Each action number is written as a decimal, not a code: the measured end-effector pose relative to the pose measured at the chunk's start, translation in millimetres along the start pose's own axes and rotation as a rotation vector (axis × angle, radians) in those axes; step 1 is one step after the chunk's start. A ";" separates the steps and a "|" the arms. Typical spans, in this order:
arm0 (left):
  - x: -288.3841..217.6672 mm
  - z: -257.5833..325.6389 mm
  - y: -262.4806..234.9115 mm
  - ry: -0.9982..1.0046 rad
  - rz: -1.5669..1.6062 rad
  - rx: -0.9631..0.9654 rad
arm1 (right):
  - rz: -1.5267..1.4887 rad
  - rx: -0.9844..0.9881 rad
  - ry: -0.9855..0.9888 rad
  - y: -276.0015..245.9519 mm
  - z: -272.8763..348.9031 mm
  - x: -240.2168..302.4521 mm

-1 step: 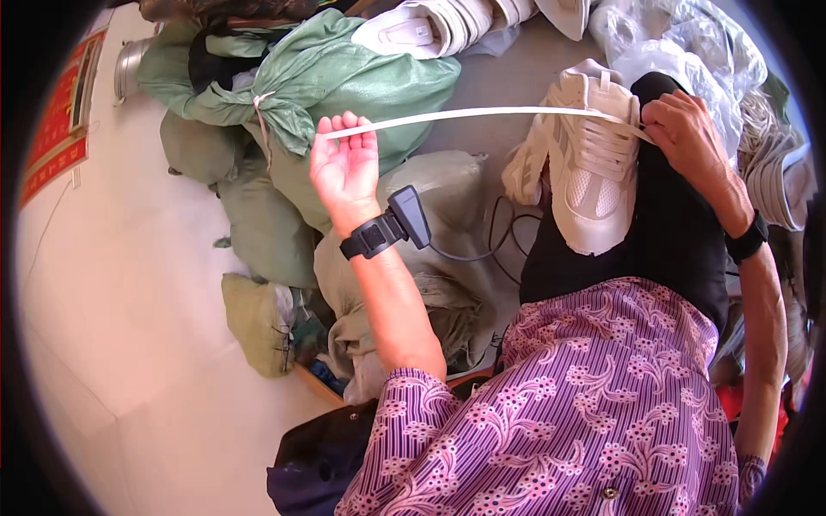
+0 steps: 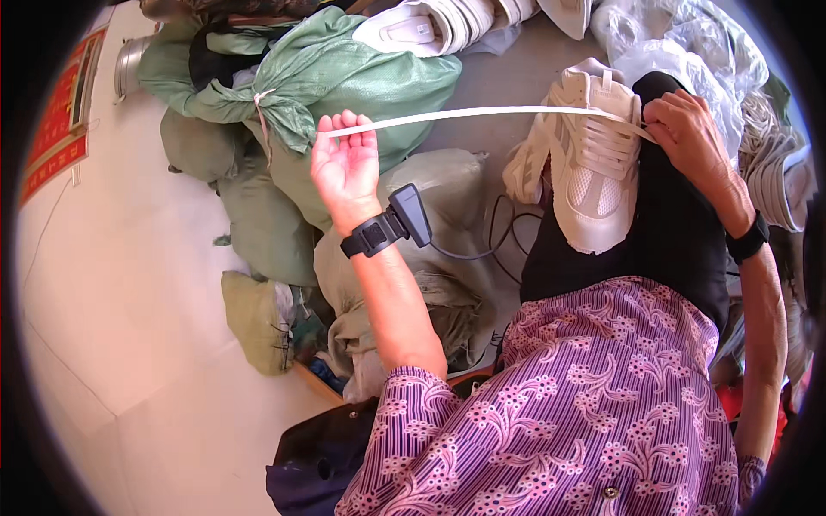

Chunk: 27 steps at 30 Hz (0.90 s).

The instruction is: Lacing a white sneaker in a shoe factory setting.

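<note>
A white sneaker [image 2: 594, 230] lies across my black-trousered lap, toe toward me, its laces crossing the tongue in several rows. From its upper eyelets a flat white shoelace [image 2: 465, 113] stretches out to the left in a slight arc. My left hand [image 2: 346, 163], palm turned up, pinches the far end of that lace between thumb and fingers. At the shoe's right side my right hand [image 2: 693, 138] is closed on the other, shorter end of the lace. Another pale sneaker [image 2: 525, 170] sits just left of the first, partly hidden behind it.
A green woven sack [image 2: 370, 82], tied with pink string, stands beyond my left hand. Pale stuffed sacks [image 2: 267, 228] pile up left of my lap. More white shoes [image 2: 413, 30] lie at the far edge. Clear plastic bags [image 2: 688, 64] and a lace bundle [image 2: 757, 120] are at right.
</note>
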<state>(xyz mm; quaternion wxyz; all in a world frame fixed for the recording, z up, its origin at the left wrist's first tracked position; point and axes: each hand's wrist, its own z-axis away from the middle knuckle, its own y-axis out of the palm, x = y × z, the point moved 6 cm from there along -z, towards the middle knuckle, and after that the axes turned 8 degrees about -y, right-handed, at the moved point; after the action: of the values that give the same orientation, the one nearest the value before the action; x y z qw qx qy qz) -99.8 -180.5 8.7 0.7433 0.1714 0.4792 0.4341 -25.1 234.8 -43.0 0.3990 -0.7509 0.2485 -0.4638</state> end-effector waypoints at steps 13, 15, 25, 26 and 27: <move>104.1 19.5 23.9 -0.135 -0.856 0.192 | -0.016 -0.073 -0.020 2.2 -2.8 9.0; 124.0 15.0 24.8 -0.293 -0.742 0.330 | -0.017 -0.079 -0.013 2.3 -3.1 11.4; 164.1 26.8 46.6 -0.566 -0.271 0.542 | 0.029 -0.081 -0.003 5.2 -4.0 7.6; 163.7 27.0 46.8 -0.561 -0.277 0.531 | 0.019 -0.088 0.000 5.8 -4.2 6.8; 163.7 27.1 46.7 -0.558 -0.281 0.522 | 0.010 -0.093 0.005 5.7 -4.0 6.2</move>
<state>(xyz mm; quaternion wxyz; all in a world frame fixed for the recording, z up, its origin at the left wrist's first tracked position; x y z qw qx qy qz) -72.1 -17.2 -39.2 0.8285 0.3981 0.3722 0.1289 -25.9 225.5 -43.6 0.3653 -0.7662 0.2748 -0.4516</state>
